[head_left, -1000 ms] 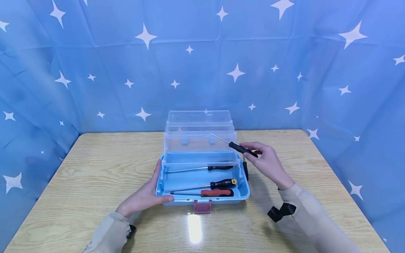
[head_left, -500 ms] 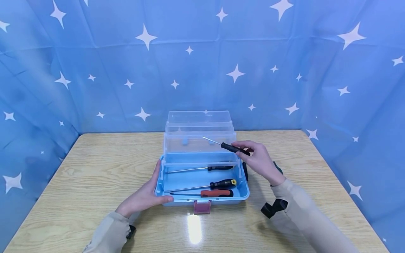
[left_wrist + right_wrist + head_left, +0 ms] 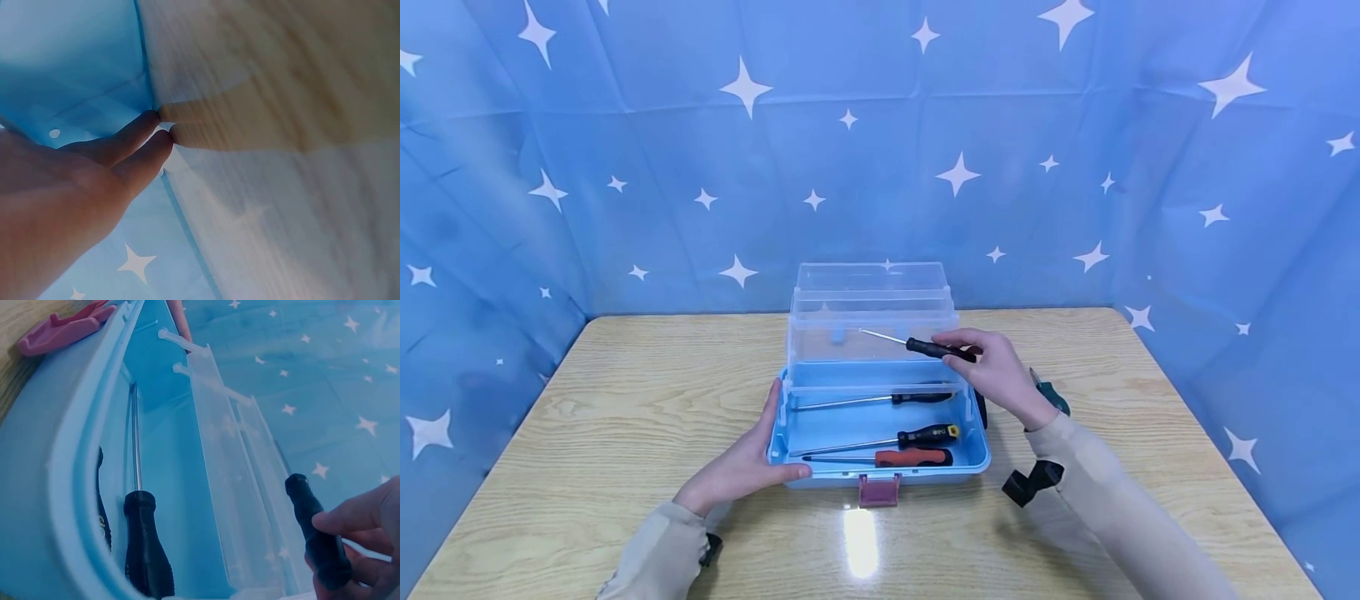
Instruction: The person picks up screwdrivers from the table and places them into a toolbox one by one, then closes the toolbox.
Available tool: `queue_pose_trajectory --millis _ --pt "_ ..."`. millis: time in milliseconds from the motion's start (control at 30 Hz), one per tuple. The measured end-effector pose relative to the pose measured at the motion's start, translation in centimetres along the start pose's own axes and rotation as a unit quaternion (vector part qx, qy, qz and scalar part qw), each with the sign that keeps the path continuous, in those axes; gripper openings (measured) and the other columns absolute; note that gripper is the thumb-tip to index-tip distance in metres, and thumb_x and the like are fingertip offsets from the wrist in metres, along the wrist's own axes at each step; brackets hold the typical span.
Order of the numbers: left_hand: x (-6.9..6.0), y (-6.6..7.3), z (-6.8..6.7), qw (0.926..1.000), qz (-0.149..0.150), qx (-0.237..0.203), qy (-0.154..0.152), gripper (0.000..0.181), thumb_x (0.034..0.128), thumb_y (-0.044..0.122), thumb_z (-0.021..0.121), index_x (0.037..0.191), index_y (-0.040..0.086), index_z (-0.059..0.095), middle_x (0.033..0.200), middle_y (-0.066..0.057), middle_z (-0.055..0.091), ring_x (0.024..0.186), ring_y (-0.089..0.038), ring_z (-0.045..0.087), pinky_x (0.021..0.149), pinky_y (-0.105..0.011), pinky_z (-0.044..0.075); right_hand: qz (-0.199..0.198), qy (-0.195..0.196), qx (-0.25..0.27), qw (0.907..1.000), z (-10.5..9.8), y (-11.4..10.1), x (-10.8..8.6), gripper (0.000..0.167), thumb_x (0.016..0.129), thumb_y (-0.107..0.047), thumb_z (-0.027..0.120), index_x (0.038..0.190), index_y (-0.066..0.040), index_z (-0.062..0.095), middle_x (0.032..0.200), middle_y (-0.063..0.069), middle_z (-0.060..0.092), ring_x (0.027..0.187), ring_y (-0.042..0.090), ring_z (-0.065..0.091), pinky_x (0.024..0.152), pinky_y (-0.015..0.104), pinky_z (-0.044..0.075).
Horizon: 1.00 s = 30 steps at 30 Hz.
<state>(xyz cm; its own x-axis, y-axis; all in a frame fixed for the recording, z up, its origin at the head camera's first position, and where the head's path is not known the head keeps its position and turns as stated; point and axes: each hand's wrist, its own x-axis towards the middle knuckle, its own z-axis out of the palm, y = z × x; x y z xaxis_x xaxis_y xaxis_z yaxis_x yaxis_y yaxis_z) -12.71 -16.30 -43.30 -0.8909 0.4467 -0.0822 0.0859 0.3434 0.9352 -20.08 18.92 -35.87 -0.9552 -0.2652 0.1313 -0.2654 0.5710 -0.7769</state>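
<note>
My right hand (image 3: 992, 373) pinches a black-handled screwdriver (image 3: 929, 347) between thumb and fingers. Its thin metal shaft points left and slightly up, above the raised clear trays of a light blue toolbox (image 3: 842, 423). My left hand (image 3: 737, 467) rests at the box's left front corner, thumb along the front rim and straight fingers against the left side. Inside the box lie a black screwdriver (image 3: 922, 398) at the back, a black-and-yellow screwdriver (image 3: 925, 436) and a red-and-black screwdriver (image 3: 912, 457) at the front. In the right wrist view the held screwdriver's handle (image 3: 315, 531) is close up.
A purple-pink latch (image 3: 878, 492) hangs at the box's front. Right of the box, a dark handle (image 3: 982, 407) shows partly beneath my right hand, and a green-handled tool (image 3: 1051, 395) lies on the wooden table (image 3: 625, 400). A starred blue curtain (image 3: 850, 167) surrounds the table.
My right hand has moved left with the screwdriver, further over the toolbox. The green-handled tool has come into view behind the right wrist. My left hand and the box stay put.
</note>
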Motion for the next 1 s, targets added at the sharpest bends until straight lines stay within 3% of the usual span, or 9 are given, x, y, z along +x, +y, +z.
queue_pose_trajectory --millis 333,733,1000 --pt "0.0 -0.1 0.1 0.9999 -0.01 0.001 -0.001 0.12 0.0825 0.025 0.077 0.152 0.027 -0.02 0.16 -0.015 -0.01 0.143 -0.043 0.0 0.107 -0.065 0.012 -0.008 -0.012 0.002 0.9999 1.2 -0.4 1.0 0.026 0.092 -0.002 0.063 0.117 -0.005 0.069 0.118 0.012 0.064 0.084 0.026 0.053 0.064 0.034 0.042" --pt "0.1 -0.2 0.0 1.0 -0.006 0.003 -0.002 0.12 0.0824 0.025 0.078 0.151 0.029 -0.02 0.16 -0.014 -0.01 0.143 -0.042 0.001 0.107 -0.065 0.014 -0.045 -0.038 -0.014 0.9982 2.4 -0.3 2.0 0.024 0.091 0.0 0.063 0.115 -0.001 0.069 0.117 0.013 0.065 0.084 0.024 0.055 0.063 0.034 0.043" --pt "0.1 -0.3 -0.1 1.0 -0.005 0.0 -0.002 0.12 0.0828 0.024 0.077 0.151 0.029 -0.021 0.16 -0.014 -0.011 0.143 -0.042 0.0 0.107 -0.065 0.012 -0.034 -0.054 -0.017 0.9978 2.9 -0.1 2.5 0.024 0.093 -0.001 0.061 0.115 -0.001 0.069 0.118 0.013 0.065 0.095 0.025 0.058 0.072 0.037 0.048"
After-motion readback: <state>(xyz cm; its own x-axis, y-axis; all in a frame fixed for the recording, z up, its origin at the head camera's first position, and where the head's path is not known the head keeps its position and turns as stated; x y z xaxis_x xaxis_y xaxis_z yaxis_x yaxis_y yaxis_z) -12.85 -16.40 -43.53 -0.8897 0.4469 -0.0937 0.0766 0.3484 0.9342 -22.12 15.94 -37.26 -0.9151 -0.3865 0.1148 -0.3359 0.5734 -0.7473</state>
